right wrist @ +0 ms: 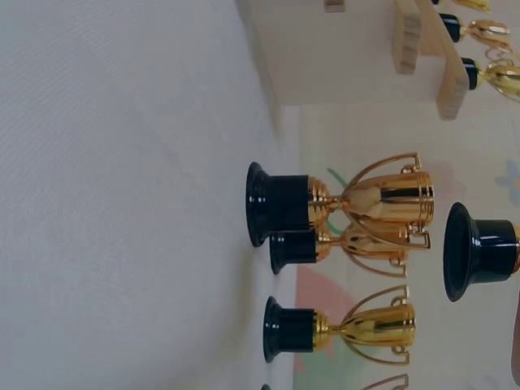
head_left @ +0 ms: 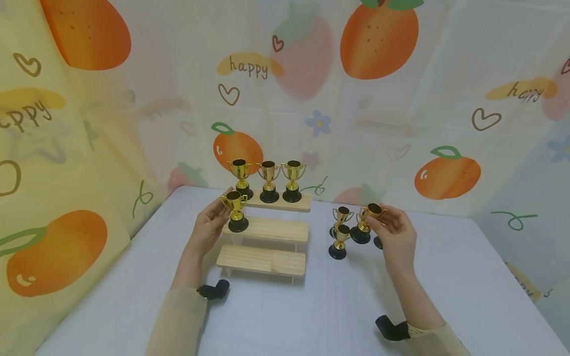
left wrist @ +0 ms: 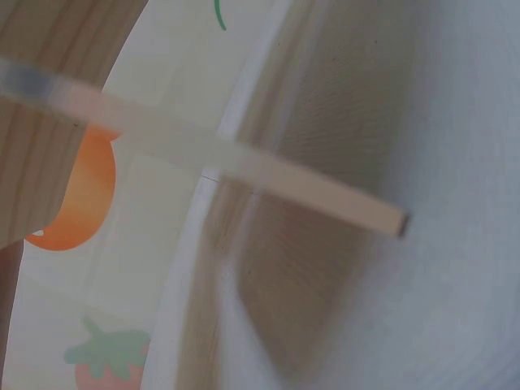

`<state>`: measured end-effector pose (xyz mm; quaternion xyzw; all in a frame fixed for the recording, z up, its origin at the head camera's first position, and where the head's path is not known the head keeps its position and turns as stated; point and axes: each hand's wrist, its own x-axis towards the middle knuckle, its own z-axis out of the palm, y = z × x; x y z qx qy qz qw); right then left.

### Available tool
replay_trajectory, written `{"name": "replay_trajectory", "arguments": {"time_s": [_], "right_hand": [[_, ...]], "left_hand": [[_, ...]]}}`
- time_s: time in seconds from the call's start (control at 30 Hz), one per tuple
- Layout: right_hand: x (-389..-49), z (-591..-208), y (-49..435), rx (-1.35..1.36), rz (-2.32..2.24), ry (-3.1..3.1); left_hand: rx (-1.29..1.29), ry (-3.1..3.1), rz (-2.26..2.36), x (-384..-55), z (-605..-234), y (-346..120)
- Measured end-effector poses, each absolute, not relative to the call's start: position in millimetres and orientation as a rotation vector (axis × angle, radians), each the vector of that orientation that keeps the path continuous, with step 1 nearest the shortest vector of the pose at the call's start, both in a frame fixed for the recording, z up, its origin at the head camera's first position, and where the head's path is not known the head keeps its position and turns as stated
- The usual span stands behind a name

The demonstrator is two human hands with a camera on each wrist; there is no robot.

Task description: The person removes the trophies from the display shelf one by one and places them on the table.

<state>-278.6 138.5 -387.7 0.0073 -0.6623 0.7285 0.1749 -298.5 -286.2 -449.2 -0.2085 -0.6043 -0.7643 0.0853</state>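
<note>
Sleeves (head_left: 177,321) flank a shelf (head_left: 264,259). Left hand (head_left: 208,226) grips a trophy (head_left: 237,216) on it, right hand (head_left: 398,240) another trophy (head_left: 362,229) right of it.

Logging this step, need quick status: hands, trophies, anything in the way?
Right hand holding raised trophy. Left hand at middle-shelf trophy, grip unclear. Standing trophies close beside the raised one.
</note>
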Motion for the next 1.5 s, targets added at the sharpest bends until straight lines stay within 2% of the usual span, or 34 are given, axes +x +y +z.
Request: {"name": "replay_trajectory", "arguments": {"time_s": [0.63, 1.5], "right_hand": [[-284, -396, 152, -0.044, 2.089, -1.798], [-293, -419, 160, -0.221, 1.982, -2.116]], "left_hand": [[-0.586, -1.838, -2.267, -296, -446, -285], [-0.633, -1.777, -2.289, -298, -450, -287]]}}
